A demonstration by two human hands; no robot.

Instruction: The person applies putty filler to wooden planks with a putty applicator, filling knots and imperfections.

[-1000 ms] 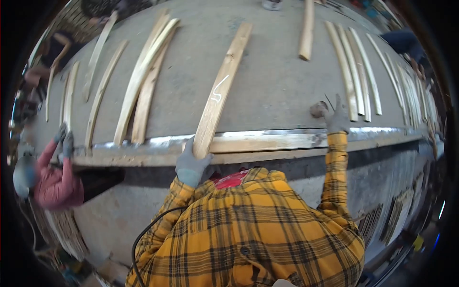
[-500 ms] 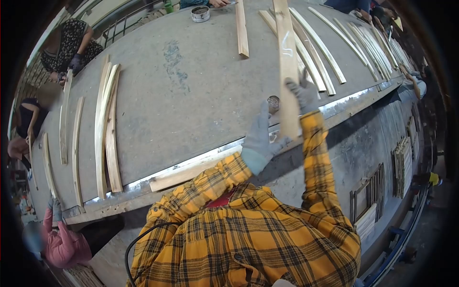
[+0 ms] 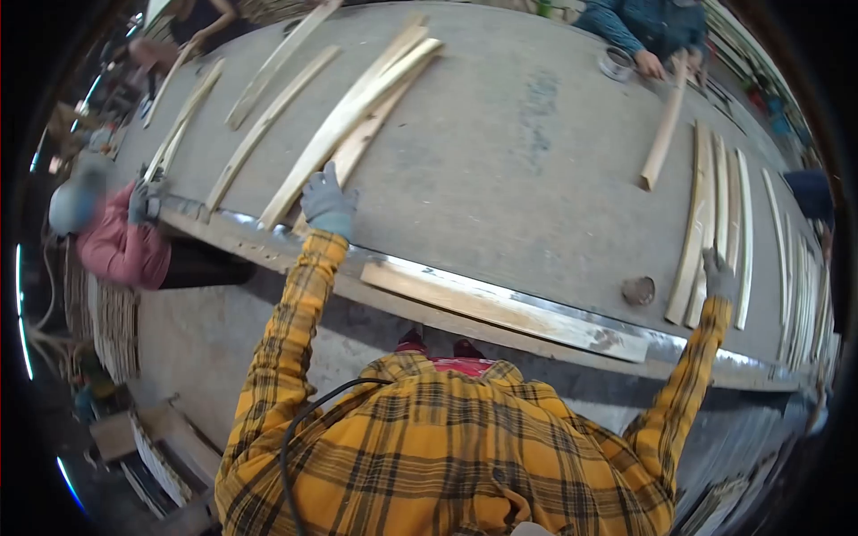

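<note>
My left hand, in a grey glove, reaches to a group of wooden strips on the left part of the table. Its fingers are spread over the near end of the group, touching or just above the wood. Far to the right, my right hand, gloved too, rests at the near ends of another group of wooden strips, fingers stretched along them. Between my hands, a flat wooden board lies along the table's metal-covered near edge. A small round brown container stands left of my right hand.
The large grey table stretches out before me. Across it, a person in a blue-green sleeve handles a strip beside a tin. At left, a person in pink grips another strip. More strips lie far right.
My view has swung left. The board that was between my hands has left them, and the hands have spread apart, left to the left strips and right to the right ones.
</note>
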